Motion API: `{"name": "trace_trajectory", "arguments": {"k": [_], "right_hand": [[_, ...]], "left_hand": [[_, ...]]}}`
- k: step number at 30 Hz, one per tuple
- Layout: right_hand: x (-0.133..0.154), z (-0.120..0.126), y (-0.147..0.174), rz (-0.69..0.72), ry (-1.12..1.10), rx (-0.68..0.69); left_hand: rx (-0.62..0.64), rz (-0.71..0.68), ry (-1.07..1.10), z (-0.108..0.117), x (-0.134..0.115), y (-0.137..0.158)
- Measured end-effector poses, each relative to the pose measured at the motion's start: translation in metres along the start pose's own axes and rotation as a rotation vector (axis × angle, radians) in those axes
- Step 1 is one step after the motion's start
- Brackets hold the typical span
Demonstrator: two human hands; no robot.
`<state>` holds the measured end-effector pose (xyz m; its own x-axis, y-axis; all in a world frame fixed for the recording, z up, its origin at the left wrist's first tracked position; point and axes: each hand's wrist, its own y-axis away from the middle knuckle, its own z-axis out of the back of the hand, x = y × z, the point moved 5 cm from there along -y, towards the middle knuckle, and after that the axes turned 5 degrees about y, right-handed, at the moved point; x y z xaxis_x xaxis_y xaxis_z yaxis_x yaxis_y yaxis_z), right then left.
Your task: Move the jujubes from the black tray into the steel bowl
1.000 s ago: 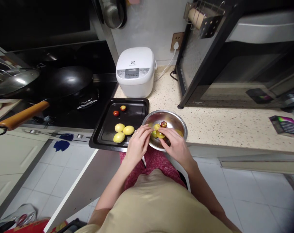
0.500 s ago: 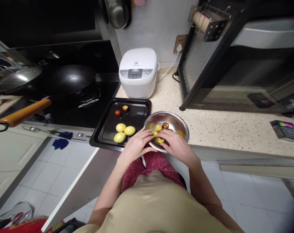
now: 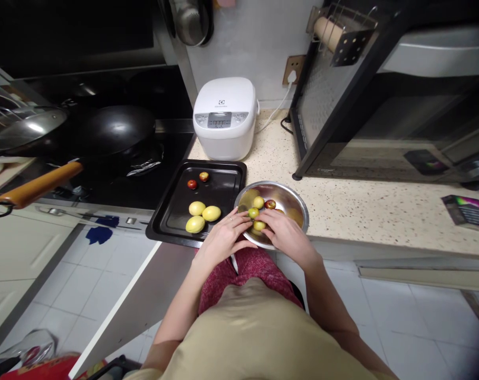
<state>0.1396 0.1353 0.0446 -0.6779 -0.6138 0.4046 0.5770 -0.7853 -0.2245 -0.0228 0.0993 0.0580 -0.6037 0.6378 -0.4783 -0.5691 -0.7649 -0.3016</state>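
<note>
A round steel bowl (image 3: 301, 203) stands at the counter's front edge. Inside lie a green jujube (image 3: 253, 212), a paler yellow-green jujube (image 3: 258, 202) and a reddish-brown jujube (image 3: 270, 204). My left hand (image 3: 227, 232) reaches over the bowl's left rim, fingers stretched and thumb apart, its fingertips beside the green jujube. From the right comes my right hand (image 3: 289, 238), thumb and fingers around another yellow-green jujube (image 3: 259, 225); whether it is firmly gripped is hard to see. More fruit under the right fingers is partly hidden.
Left of the bowl, a black baking tray (image 3: 176, 206) carries three yellow oval fruits (image 3: 197, 208) and two red jujubes (image 3: 192, 184). Behind is a white rice cooker (image 3: 223, 119). A wok (image 3: 116, 129) sits on the stove, and a large oven (image 3: 382, 126) stands right.
The green jujube has shifted slightly up in the bowl, away from my right fingertips. The yellow-green one near my right thumb has moved a little. My hands stay almost in place.
</note>
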Motion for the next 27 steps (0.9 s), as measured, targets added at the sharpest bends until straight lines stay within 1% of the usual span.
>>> {"name": "trace_trajectory", "arguments": {"k": [3,9,11,13,16,18,19,21,23,25,27], "right_hand": [[-0.003,0.003,0.005,0.035,-0.014,-0.057],[-0.003,0.016,0.022,0.113,-0.019,-0.272],[-0.001,0.019,0.029,0.144,-0.026,-0.343],[0.001,0.021,0.034,0.168,-0.036,-0.412],[0.001,0.024,0.042,0.197,-0.046,-0.507],[0.002,0.026,0.045,0.217,-0.04,-0.553],[0.002,0.026,0.046,0.228,-0.034,-0.57],[0.003,0.027,0.047,0.245,-0.024,-0.594],[0.004,0.028,0.048,0.253,-0.015,-0.619],[0.004,0.028,0.049,0.255,-0.007,-0.646],[0.004,0.028,0.052,0.258,0.001,-0.673]], "left_hand": [[0.004,0.005,0.003,0.0,0.0,0.0],[0.014,0.013,0.049,0.004,0.002,0.002],[-0.024,0.031,0.066,0.012,0.006,0.005],[-0.099,0.081,0.058,0.024,0.016,0.009],[-0.265,0.207,-0.018,0.05,0.042,0.017],[-0.374,0.292,-0.092,0.07,0.067,0.022],[-0.407,0.328,-0.128,0.078,0.081,0.025],[-0.403,0.394,-0.196,0.09,0.11,0.028],[-0.366,0.462,-0.247,0.097,0.138,0.031],[-0.288,0.519,-0.263,0.097,0.161,0.031],[-0.197,0.537,-0.256,0.093,0.176,0.029]]}}
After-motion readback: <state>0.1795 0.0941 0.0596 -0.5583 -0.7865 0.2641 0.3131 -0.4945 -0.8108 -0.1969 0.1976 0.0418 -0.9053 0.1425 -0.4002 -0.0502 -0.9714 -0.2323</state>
